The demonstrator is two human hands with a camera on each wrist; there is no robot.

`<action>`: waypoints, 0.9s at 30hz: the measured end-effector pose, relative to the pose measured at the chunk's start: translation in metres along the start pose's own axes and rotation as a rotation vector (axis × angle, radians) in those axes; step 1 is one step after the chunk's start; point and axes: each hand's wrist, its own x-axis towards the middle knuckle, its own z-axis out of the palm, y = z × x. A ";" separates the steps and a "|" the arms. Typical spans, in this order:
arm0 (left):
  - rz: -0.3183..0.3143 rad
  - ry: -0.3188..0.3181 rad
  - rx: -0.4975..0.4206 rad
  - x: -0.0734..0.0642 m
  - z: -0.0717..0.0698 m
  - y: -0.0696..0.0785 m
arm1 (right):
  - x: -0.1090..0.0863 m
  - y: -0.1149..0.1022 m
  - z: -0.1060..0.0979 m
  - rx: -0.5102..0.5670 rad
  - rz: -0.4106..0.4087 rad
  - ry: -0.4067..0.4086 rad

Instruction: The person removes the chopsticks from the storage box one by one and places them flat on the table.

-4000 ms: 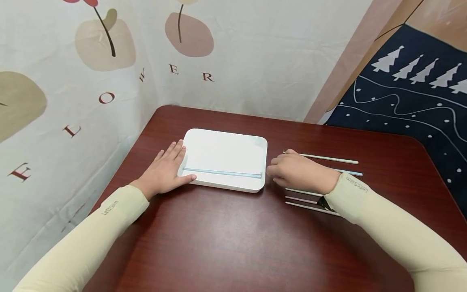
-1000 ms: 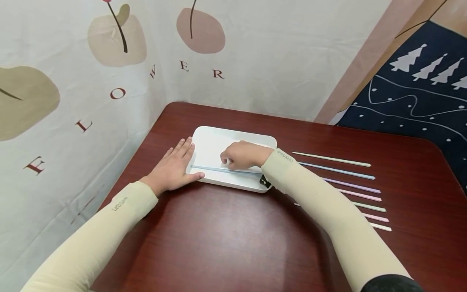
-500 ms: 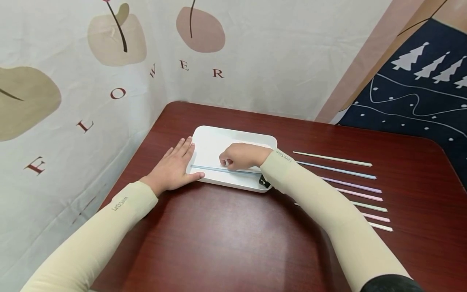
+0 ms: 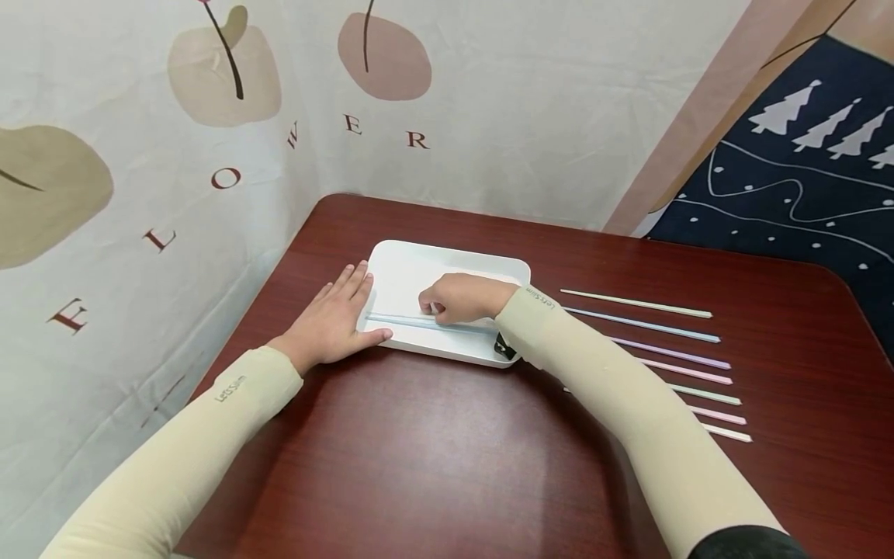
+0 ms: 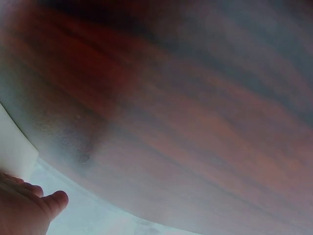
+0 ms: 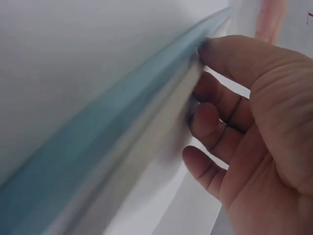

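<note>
A white tray (image 4: pixel 398 272) lies on the table. My left hand (image 4: pixel 331 318) rests with straight, spread fingers against its left edge. In the left wrist view only a few fingertips (image 5: pixel 56 201) show beside the tray. My right hand (image 4: pixel 461 299) is inside the tray, thumb and fingers curled at a light blue chopstick (image 4: pixel 394 319) that runs along the tray's near side. In the right wrist view, the right fingertips meet the blue chopstick (image 6: pixel 105 110), with a pale stick-like strip (image 6: pixel 151 129) alongside it. The fingertips partly hide where they grip.
Several pastel chopsticks lie in a row right of the tray, among them a pale green one (image 4: pixel 635 303), a blue one (image 4: pixel 642 324) and a purple one (image 4: pixel 677 355). My right forearm covers part of them. Printed curtains (image 4: pixel 489 116) hang behind the dark red table (image 4: pixel 433 450).
From beside the chopsticks on the right, my right hand has moved left into the tray. Over the last second it has barely shifted, while the blue sticks moved slightly. The left hand stays at the tray.
</note>
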 end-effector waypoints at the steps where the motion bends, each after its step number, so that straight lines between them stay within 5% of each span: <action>1: -0.001 0.000 0.001 0.000 0.000 0.000 | 0.000 0.000 0.000 -0.005 0.000 0.003; 27: 0.001 -0.001 -0.002 -0.002 -0.001 0.001 | -0.018 -0.012 -0.023 0.012 0.037 0.022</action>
